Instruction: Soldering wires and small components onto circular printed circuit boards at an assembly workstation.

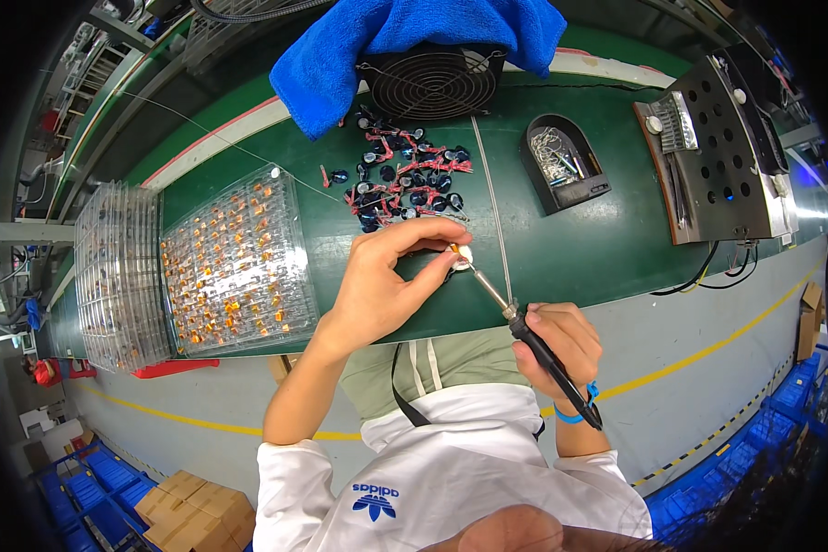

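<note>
My left hand (386, 281) pinches a small part (461, 255); right hand (561, 345) grips soldering iron (524, 327), tip touching it, over green tabletop (570, 248).

the bench top (570, 248) is dark green, edged by a pale strip with a thin red line. a bright blue towel (405, 37) drapes over a black wire-grille fan (432, 81). below it lies a heap of small parts (405, 179) — dark blue bodies with red leads. the clear plastic tray (235, 262) shows a grid of orange-and-white pieces. the soldering iron (547, 359) has a black handle and a silver tip. the floor (690, 368) is grey with yellow lines — blue bins (782, 396) at its edge.
</note>
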Demonstrator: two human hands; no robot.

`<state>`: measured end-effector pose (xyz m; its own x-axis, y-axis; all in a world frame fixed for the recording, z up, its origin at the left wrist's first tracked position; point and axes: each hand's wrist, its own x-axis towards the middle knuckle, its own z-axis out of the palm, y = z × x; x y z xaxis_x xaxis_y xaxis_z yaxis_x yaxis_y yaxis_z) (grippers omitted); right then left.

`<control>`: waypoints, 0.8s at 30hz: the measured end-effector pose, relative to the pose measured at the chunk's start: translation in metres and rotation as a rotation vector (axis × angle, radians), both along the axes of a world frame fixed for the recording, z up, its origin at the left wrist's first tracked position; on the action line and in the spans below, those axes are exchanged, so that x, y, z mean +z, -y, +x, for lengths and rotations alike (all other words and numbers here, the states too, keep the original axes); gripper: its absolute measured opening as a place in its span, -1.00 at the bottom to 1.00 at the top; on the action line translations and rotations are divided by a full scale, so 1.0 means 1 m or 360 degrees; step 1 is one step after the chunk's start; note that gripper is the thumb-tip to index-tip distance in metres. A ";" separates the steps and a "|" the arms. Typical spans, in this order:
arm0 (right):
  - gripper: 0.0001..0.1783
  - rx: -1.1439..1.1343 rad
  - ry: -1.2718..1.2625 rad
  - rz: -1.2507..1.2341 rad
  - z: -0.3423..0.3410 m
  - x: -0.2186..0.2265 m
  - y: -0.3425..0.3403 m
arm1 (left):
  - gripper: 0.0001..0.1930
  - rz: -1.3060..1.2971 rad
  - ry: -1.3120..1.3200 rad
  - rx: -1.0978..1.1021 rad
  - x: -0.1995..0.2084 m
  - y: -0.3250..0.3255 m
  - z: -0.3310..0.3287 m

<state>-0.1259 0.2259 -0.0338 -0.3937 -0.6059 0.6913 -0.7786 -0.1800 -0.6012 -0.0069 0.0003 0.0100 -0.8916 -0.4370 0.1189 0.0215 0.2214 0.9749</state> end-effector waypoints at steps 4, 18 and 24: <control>-0.64 -0.0002 0.0007 -0.0022 0.001 -0.001 -0.001 | -0.74 0.0006 0.0008 -0.0001 -0.001 0.000 0.001; -0.59 -0.0505 -0.0080 0.0050 -0.024 0.018 0.016 | -0.80 -0.0633 -0.0317 0.0071 0.000 0.009 0.010; -0.54 -0.0661 -0.0183 0.0466 -0.048 0.024 0.019 | -0.79 -0.0526 -0.0541 0.0046 0.025 -0.004 0.027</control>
<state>-0.1740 0.2072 -0.0100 -0.5736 -0.5890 0.5693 -0.8125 0.3210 -0.4866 0.0202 0.0039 0.0348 -0.7661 -0.3505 0.5387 0.3164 0.5239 0.7908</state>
